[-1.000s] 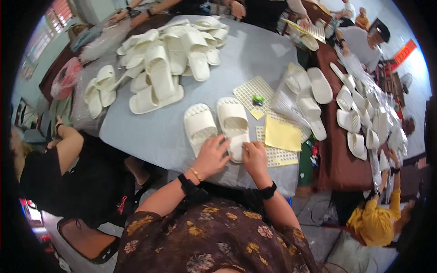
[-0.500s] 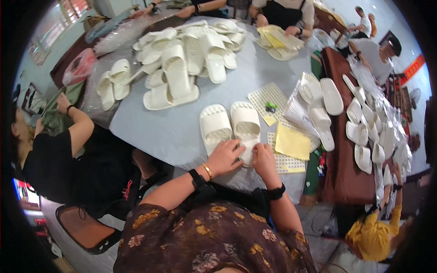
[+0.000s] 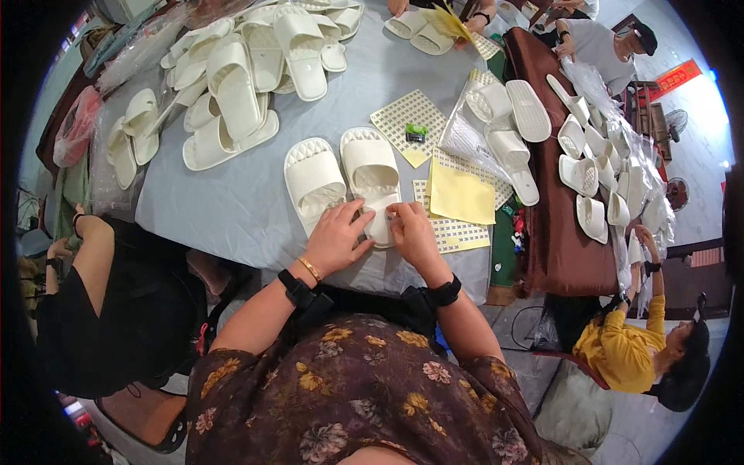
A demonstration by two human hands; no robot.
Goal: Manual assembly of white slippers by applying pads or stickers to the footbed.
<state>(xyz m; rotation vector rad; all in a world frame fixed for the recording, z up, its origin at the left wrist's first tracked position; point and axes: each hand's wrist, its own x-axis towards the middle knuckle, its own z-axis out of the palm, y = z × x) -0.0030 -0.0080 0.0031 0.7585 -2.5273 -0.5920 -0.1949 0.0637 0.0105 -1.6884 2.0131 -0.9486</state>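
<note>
A pair of white slippers lies side by side in front of me, toes pointing away: the left slipper [image 3: 313,183] and the right slipper [image 3: 372,164]. My left hand [image 3: 338,237] rests with fingers apart against the heel end of the right slipper, touching its inner edge. On that heel's other side, my right hand [image 3: 414,235] has thumb and forefinger pinched together at the insole. Anything between those fingertips is too small to make out. Just right of the slippers are sticker sheets [image 3: 408,118] with rows of small labels, and a plain yellow sheet [image 3: 462,194].
White slippers are heaped [image 3: 256,62] at the table's far left. A clear bag [image 3: 471,124] with slippers lies at right, beside a brown bench [image 3: 554,248] holding more. A small green-and-black object [image 3: 416,133] sits on a sheet. Other people work around the table.
My view has shifted, so the table and slippers appear further left and higher. Both hands stay at the right slipper's heel, the right still pinching there.
</note>
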